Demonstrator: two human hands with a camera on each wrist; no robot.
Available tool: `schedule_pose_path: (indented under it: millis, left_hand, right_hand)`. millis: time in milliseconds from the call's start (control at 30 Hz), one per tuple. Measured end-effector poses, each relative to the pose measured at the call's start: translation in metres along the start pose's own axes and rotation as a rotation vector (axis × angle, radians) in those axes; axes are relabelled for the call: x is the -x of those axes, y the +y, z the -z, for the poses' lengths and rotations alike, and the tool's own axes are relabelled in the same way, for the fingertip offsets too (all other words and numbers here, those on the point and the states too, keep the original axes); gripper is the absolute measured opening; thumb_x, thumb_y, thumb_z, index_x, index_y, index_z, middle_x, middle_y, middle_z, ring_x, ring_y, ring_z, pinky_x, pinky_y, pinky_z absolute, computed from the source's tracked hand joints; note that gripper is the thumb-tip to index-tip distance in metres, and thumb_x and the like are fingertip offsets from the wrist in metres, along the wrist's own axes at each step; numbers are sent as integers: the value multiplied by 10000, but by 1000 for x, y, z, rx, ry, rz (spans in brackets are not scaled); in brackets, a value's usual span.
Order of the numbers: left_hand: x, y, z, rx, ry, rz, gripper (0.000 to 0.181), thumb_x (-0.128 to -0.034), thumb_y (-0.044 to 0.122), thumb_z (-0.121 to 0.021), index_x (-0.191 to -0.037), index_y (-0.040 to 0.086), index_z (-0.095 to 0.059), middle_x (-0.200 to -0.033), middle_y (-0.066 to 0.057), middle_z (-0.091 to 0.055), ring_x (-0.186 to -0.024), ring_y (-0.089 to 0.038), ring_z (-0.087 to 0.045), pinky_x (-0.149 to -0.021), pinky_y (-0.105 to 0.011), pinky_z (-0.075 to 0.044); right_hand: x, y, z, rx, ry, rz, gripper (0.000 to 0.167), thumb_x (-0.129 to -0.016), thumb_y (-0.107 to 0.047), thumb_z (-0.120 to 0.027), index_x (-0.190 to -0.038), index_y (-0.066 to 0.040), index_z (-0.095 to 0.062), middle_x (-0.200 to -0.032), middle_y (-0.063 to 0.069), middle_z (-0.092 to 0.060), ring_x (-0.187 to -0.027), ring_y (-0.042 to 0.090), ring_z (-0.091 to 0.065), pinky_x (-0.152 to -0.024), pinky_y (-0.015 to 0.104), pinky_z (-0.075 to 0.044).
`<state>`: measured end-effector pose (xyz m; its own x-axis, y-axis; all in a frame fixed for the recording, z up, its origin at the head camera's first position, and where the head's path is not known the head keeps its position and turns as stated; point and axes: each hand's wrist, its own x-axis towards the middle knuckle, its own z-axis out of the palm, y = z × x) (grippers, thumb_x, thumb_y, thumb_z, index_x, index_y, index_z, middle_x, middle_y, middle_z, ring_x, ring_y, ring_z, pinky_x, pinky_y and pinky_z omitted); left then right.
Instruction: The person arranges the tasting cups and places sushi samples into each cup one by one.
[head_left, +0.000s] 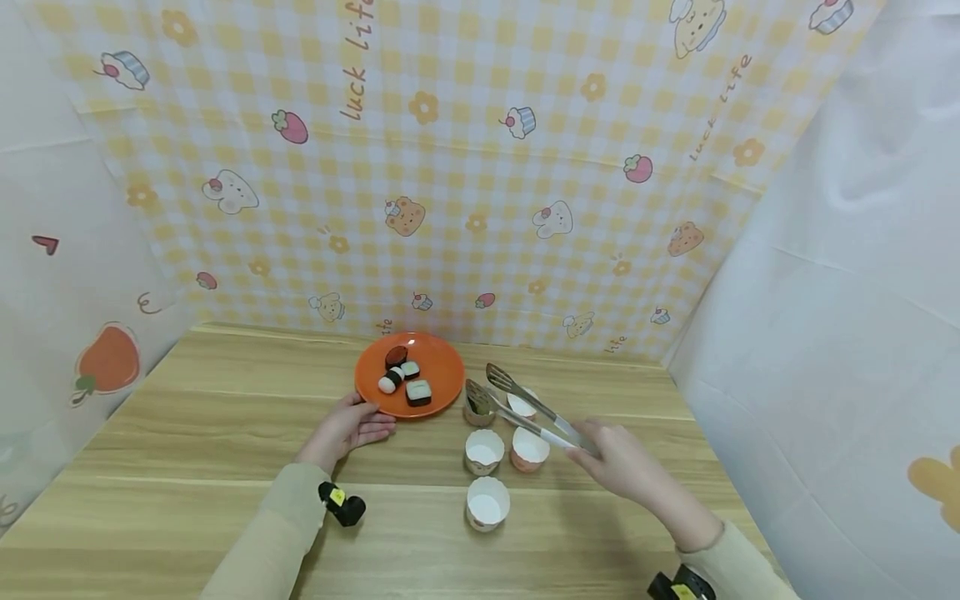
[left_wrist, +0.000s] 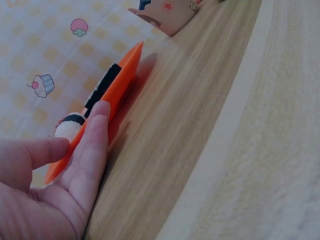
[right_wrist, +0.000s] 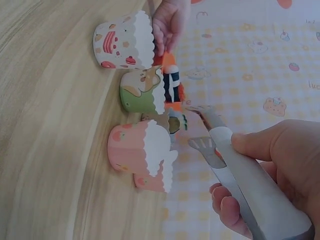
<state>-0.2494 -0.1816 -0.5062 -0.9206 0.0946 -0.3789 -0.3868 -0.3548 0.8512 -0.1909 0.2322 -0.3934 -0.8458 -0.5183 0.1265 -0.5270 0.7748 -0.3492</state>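
Note:
My left hand [head_left: 351, 429] holds the near left rim of an orange plate [head_left: 448, 375], thumb on top and fingers underneath, as the left wrist view shows. Several toy sushi pieces lie on the plate, among them a white roll with a black band [head_left: 392, 380] and a square piece [head_left: 418, 392]. My right hand [head_left: 626, 462] grips metal tongs [head_left: 566, 430] by their handles. The slotted tips are spread apart, over and beside a paper baking cup [head_left: 480, 417] right of the plate. Something dark green shows inside that cup, partly hidden by a tip.
More scalloped cups stand close together: a white one [head_left: 523, 403] behind the tongs, a pink one [head_left: 530, 450], a green one [right_wrist: 142, 92] and a cake-patterned one [head_left: 487, 502] nearest me. A checked cloth [head_left: 450, 267] hangs behind the wooden table [head_left: 225, 442].

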Motion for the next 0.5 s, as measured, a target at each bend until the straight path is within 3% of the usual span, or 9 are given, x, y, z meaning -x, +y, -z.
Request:
schedule_pose_path:
  millis: [300, 500]
  left_hand:
    - [0, 0, 0, -1, -2, 4, 444, -1033, 77, -393, -1423, -21, -204, -842, -155, -686, -767, -263, -699, -740, -391, -574]
    - [1, 0, 0, -5, -4, -1, 442, -1033, 76, -388, -1422, -21, -202, -840, -151, -685, -770, -263, -698, -737, -387, -575]
  right_hand:
    - [-8, -5, -6, 1, 19, -15, 414, -902, -178, -679, -1227, 63, -591, -1008, 113, -649, -666, 72, -520, -552, 241, -456]
    - [-13, -9, -8, -6, 29, -12, 424, -898, -192, -686, -1224, 63, -593, -954, 73, -632, -623, 77, -485, -513, 234, -430]
